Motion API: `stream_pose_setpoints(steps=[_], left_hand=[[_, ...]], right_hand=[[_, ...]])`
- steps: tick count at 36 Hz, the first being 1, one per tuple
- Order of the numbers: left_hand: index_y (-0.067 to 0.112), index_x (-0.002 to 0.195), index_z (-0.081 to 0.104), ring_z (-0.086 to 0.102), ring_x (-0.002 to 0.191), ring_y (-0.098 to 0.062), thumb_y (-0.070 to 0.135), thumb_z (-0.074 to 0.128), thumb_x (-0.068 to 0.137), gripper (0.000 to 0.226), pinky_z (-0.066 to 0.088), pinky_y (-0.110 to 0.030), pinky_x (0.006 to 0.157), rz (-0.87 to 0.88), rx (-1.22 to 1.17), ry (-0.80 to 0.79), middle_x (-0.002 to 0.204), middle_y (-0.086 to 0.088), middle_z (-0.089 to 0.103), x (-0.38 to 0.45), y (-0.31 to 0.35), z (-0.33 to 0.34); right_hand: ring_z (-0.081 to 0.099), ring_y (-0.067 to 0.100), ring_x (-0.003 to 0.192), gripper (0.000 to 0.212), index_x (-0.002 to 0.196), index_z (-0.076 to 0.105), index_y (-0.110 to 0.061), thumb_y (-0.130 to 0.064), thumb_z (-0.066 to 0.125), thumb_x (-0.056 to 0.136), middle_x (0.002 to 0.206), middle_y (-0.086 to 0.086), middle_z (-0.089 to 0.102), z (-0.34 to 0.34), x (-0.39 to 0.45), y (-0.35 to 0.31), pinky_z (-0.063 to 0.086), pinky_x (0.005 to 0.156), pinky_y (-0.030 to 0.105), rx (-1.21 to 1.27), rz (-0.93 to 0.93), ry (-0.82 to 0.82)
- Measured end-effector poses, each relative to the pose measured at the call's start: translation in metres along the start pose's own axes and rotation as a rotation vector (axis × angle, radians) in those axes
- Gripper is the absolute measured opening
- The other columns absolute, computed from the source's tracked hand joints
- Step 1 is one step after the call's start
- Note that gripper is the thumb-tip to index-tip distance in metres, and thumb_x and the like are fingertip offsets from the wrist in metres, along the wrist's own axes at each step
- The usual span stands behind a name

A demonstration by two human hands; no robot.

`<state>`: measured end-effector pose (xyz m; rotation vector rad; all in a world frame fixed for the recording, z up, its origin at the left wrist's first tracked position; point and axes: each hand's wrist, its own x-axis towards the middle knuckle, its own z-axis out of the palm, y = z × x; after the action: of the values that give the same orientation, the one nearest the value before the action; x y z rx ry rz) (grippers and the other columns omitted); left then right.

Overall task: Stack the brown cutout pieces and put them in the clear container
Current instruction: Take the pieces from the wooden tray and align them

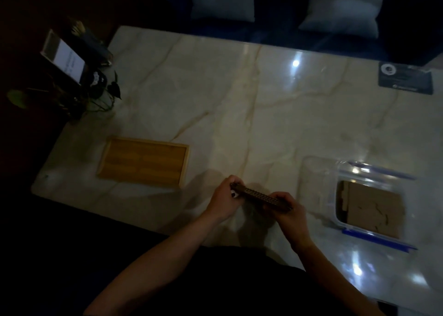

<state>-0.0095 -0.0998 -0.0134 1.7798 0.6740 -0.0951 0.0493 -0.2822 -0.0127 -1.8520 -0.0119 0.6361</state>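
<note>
**Now square the stack, then carry it right**

Now you have the stack (261, 198) of brown pieces edge-on between both hands, just above the worktop (239, 100) near its front edge. Your left hand (224, 202) is closed around the far-left end, and your right hand (288, 210) is closed around the near-right end. The stack looks like a few thin layers seen from the side; the light is dim, so I cannot count them for sure.

Before you move, true up the edges. Press the two ends lightly toward each other and let the long edge tap down on the worktop, so no piece sticks out. Thin cutouts probably slide on one another, so keep the pinch across the faces firm but not so hard that they bow.

The container (354, 196) lies open to your right, with brown pieces already flat on its floor. Turn the stack from edge-on to flat as you bring it over, line it up with the pieces inside, and lower it rather than drop it. Mind the rim and the blue clips on its far and near sides.

The tray (143, 163) at your left appears empty, so this may be the last batch.
</note>
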Motion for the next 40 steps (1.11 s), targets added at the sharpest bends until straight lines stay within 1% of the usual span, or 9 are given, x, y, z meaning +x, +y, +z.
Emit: stream_pose_setpoints(steps=[3, 7, 13, 16, 20, 23, 27, 34, 40], left_hand=[[0.035, 0.081, 0.051, 0.056, 0.084, -0.008, 0.003, 0.067, 0.071, 0.038, 0.046, -0.024, 0.077, 0.013, 0.005, 0.018, 0.088, 0.009, 0.057, -0.001, 0.001, 0.001], [0.033, 0.082, 0.051, 0.056, 0.086, -0.013, 0.0, 0.067, 0.071, 0.038, 0.049, -0.033, 0.079, 0.007, -0.01, 0.014, 0.088, 0.006, 0.057, -0.002, 0.002, 0.001], [0.026, 0.086, 0.052, 0.06, 0.088, -0.018, 0.001, 0.067, 0.075, 0.031, 0.048, -0.025, 0.079, 0.018, 0.03, -0.002, 0.089, 0.003, 0.059, 0.0, 0.004, -0.002], [0.032, 0.084, 0.052, 0.061, 0.091, -0.017, 0.002, 0.069, 0.075, 0.035, 0.051, -0.028, 0.082, 0.044, 0.005, 0.016, 0.093, 0.0, 0.061, -0.001, 0.006, -0.005], [0.04, 0.083, 0.054, 0.06, 0.091, -0.009, 0.008, 0.071, 0.073, 0.037, 0.052, -0.026, 0.079, 0.069, -0.008, 0.049, 0.094, 0.008, 0.061, -0.005, 0.006, -0.006], [0.04, 0.085, 0.054, 0.059, 0.09, -0.006, 0.009, 0.071, 0.073, 0.037, 0.049, -0.021, 0.076, 0.061, 0.026, 0.013, 0.093, 0.013, 0.06, -0.01, 0.0, -0.004], [0.028, 0.089, 0.054, 0.061, 0.089, -0.015, 0.003, 0.07, 0.073, 0.034, 0.048, -0.033, 0.081, 0.113, 0.105, 0.007, 0.091, 0.005, 0.062, -0.011, -0.006, -0.002], [0.039, 0.09, 0.055, 0.062, 0.093, -0.012, 0.018, 0.068, 0.072, 0.031, 0.055, -0.032, 0.075, 0.136, 0.045, 0.02, 0.096, 0.011, 0.063, -0.014, 0.002, -0.013], [0.037, 0.094, 0.051, 0.063, 0.093, -0.013, 0.011, 0.071, 0.078, 0.037, 0.05, -0.026, 0.077, 0.128, 0.125, -0.031, 0.098, 0.005, 0.063, -0.019, -0.011, -0.007]], right_hand=[[0.062, 0.013, 0.071, 0.026, 0.083, 0.069, -0.017, 0.004, 0.079, 0.072, 0.075, -0.004, 0.069, 0.003, 0.001, -0.001, 0.049, 0.068, 0.028, -0.013, 0.02, 0.016], [0.062, 0.013, 0.07, 0.023, 0.084, 0.068, -0.016, -0.001, 0.081, 0.072, 0.075, -0.001, 0.069, 0.003, 0.002, -0.003, 0.049, 0.069, 0.032, -0.108, 0.03, 0.038], [0.06, -0.005, 0.065, 0.025, 0.081, 0.064, -0.032, -0.019, 0.084, 0.073, 0.068, -0.017, 0.064, -0.001, 0.001, -0.014, 0.045, 0.056, 0.006, -0.281, 0.007, 0.042], [0.065, -0.001, 0.071, 0.029, 0.078, 0.063, -0.039, -0.022, 0.085, 0.072, 0.071, -0.018, 0.067, -0.006, -0.001, -0.02, 0.046, 0.06, 0.011, -0.32, -0.033, 0.05], [0.065, -0.008, 0.078, 0.028, 0.078, 0.065, -0.042, -0.028, 0.087, 0.067, 0.081, -0.016, 0.071, -0.012, -0.003, -0.019, 0.048, 0.067, 0.014, -0.339, -0.095, 0.068], [0.067, 0.003, 0.081, 0.028, 0.088, 0.069, -0.033, -0.023, 0.086, 0.068, 0.088, -0.008, 0.072, -0.012, -0.003, -0.01, 0.052, 0.073, 0.024, -0.352, -0.074, 0.021], [0.068, 0.018, 0.084, 0.024, 0.091, 0.07, -0.026, -0.015, 0.083, 0.073, 0.092, 0.001, 0.072, -0.009, -0.005, -0.004, 0.053, 0.077, 0.036, -0.369, -0.026, -0.019], [0.067, 0.006, 0.08, 0.029, 0.085, 0.067, -0.037, -0.021, 0.086, 0.069, 0.088, -0.009, 0.07, -0.014, -0.01, -0.017, 0.053, 0.071, 0.028, -0.358, -0.145, 0.03], [0.069, 0.019, 0.084, 0.023, 0.088, 0.069, -0.025, -0.008, 0.078, 0.076, 0.09, 0.0, 0.072, -0.007, -0.015, -0.006, 0.054, 0.077, 0.035, -0.388, -0.063, 0.021]])
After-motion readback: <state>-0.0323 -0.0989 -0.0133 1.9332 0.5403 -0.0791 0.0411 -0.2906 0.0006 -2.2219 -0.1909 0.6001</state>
